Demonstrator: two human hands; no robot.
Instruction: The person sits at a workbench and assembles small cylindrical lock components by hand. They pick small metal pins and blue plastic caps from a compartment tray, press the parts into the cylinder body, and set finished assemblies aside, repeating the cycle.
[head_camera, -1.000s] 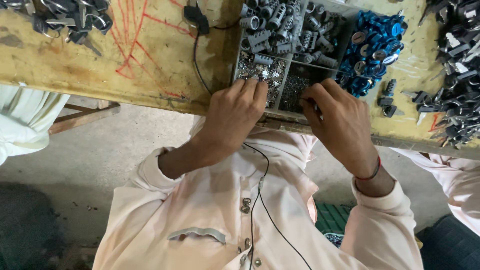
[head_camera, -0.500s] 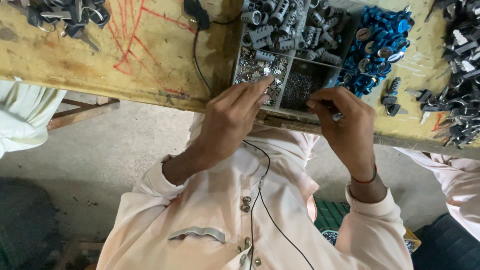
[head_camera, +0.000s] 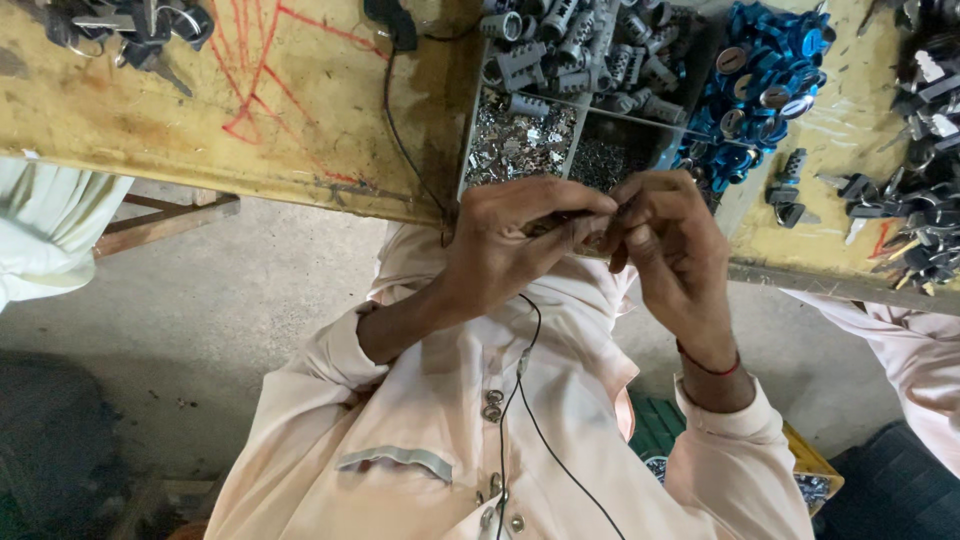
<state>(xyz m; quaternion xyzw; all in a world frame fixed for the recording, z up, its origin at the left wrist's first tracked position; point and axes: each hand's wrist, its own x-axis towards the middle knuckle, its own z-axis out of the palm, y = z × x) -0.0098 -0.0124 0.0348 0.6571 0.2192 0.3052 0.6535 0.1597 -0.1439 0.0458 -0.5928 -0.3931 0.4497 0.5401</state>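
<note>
Standing over concrete floor (head_camera: 230, 300), worn yellow workbench (head_camera: 150, 110), red scribbles (head_camera: 260, 70)

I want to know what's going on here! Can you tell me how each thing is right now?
left hand: pinching a small part, too small to tell what
right hand: fingertips meeting the left hand's
divided tray: full of small metal parts
blue round parts: heaped on the table
black cable: hanging over the table edge
</note>
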